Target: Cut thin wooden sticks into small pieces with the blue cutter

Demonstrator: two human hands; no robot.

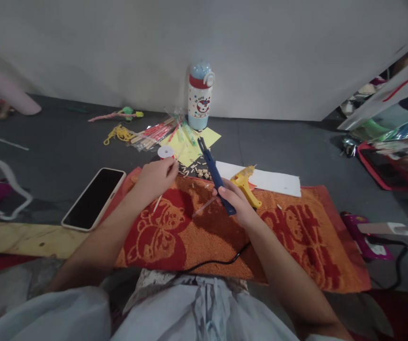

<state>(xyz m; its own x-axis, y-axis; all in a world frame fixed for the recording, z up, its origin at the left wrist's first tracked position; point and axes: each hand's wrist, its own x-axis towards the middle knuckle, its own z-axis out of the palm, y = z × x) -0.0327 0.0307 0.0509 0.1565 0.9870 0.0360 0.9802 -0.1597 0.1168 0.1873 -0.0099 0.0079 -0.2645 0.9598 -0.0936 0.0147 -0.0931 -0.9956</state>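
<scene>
My left hand [157,177] is closed in a pinch above the towel's far edge, beside a white spool [165,151]. A thin pale strand seems to rise from its fingertips, too faint to name. A thin pale stick [157,203] shows below this hand; I cannot tell whether it is held. My right hand [237,201] is wrapped round a slim dark blue tool [213,168] with a forked tip, tilted up and left. A translucent stick [204,207] pokes out beneath those fingers. Small cut wooden pieces [204,174] lie scattered between the hands.
A yellow glue gun [247,187] rests just right of my right hand, by a white board [278,180]. An orange-red towel [207,246] covers the front, crossed by a black cord [221,262]. A phone [94,199] lies left; a bottle [199,102] stands behind yellow paper [211,136].
</scene>
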